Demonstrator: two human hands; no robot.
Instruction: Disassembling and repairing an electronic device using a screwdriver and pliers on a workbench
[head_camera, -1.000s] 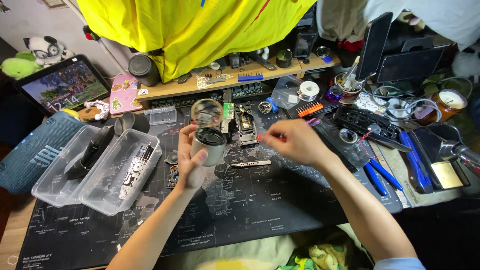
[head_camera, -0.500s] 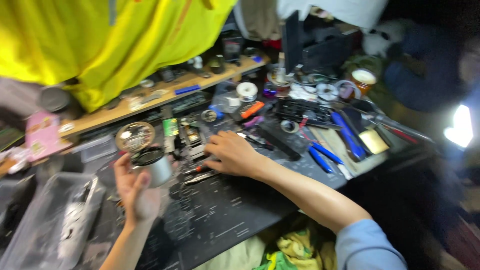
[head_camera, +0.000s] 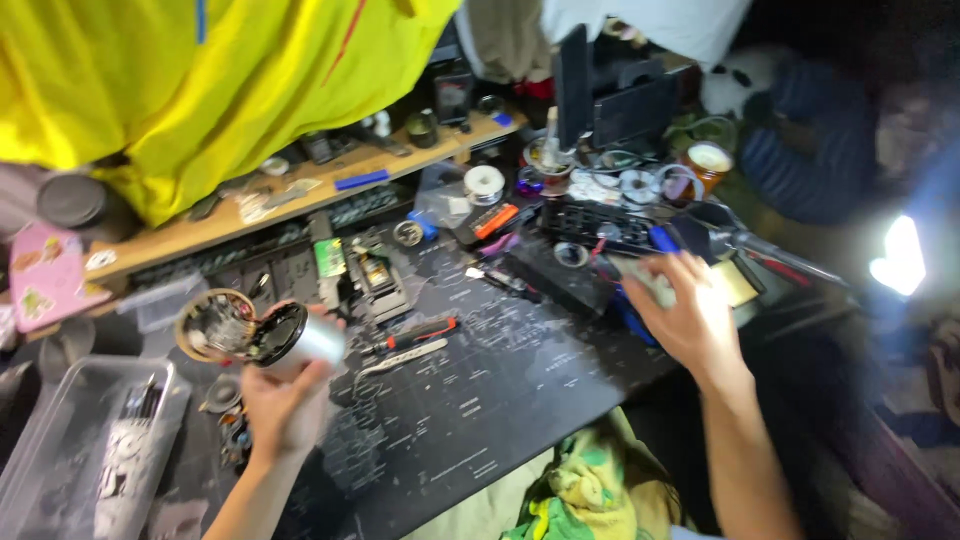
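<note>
Silver cylindrical part (head_camera: 300, 340) sits in my left hand (head_camera: 280, 400), fingers wrapped round its body, its dark open end tipped left and touching a round ring-shaped piece (head_camera: 213, 325) packed with small components. That grip is unchanged from a second ago; the part just sits lower and further left in view because the camera has swung right.

Real change: my right hand (head_camera: 685, 320) has left the middle of the black mat (head_camera: 480, 400) and now hangs over the tool clutter at the right edge, fingers half curled above a pale flat item (head_camera: 735, 285). Motion blur; I cannot tell whether it grips anything. Reads as a reach for a tool while the left hand holds the part steady.

Containers: clear plastic tray (head_camera: 70, 450) at near left holds dark tools or parts, too blurred to name. Orange-rimmed jar (head_camera: 708, 165) at far right, contents not visible. Red-handled tool (head_camera: 415, 333) lies on the mat, mid-scene.
</note>
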